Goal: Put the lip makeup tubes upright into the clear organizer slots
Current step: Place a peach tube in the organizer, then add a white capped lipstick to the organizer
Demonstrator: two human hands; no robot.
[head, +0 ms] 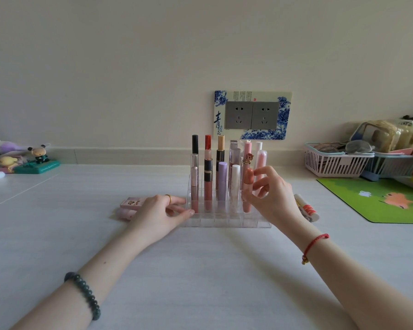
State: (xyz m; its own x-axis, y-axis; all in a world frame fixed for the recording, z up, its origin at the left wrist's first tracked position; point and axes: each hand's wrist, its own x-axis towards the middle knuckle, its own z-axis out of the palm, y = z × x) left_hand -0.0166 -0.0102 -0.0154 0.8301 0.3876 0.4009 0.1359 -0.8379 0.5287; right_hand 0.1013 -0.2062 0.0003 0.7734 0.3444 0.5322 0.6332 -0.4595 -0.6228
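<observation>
left hand (162,211) lay with fairly straight fingers, tips touching the left front corner of the clear organizer (227,222); it held nothing. right hand (271,198) was at the organizer's right side, fingers curled beside the peach-capped tube (248,186). could not tell whether they pinched the tube or only sat next to it. hands apart, one on each side of the organizer.

the peach-capped tube stood upright in a slot toward the right front, close beside the white tube (235,184). other tubes filled the rows behind. unplaced: pink tubes (129,208) lying on the table (200,270) beside the left hand, and a white red-labelled tube (306,208) lying just beyond the right hand.

risks, as judged:
- the spread right fingers were close to the tall tubes behind; a careless pull-back could tip one.
- the organizer looked light; without the left hand's bracing it might slide.
- the right wrist could nudge the red-labelled tube and set it rolling.
</observation>
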